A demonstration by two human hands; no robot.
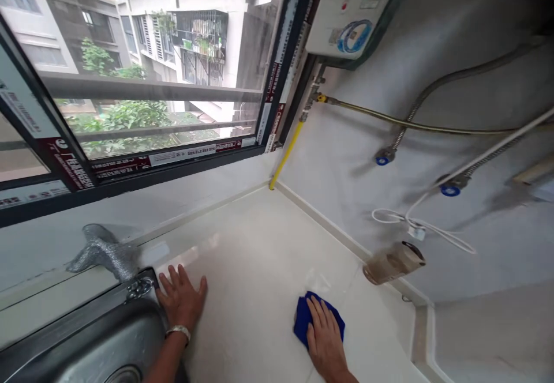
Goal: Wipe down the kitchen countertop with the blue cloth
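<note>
Pressed on the white countertop (246,244) is a folded dark blue cloth (302,320), with my right hand (325,337) lying flat over it, fingers stretched out along its top. A faint wet-looking patch shows on the counter just beyond the cloth. My left hand (182,297), with a light bracelet at the wrist, rests palm down on the counter with its fingers spread. It touches the counter beside the corner of a steel sink (73,331) and holds nothing.
A faucet wrapped in silver film (108,253) stands behind the sink. A yellow gas pipe (286,155) rises from the back corner. At the right wall stands a brownish cylindrical container (392,263), below a hanging white cable (426,228). A water heater (346,14) hangs above.
</note>
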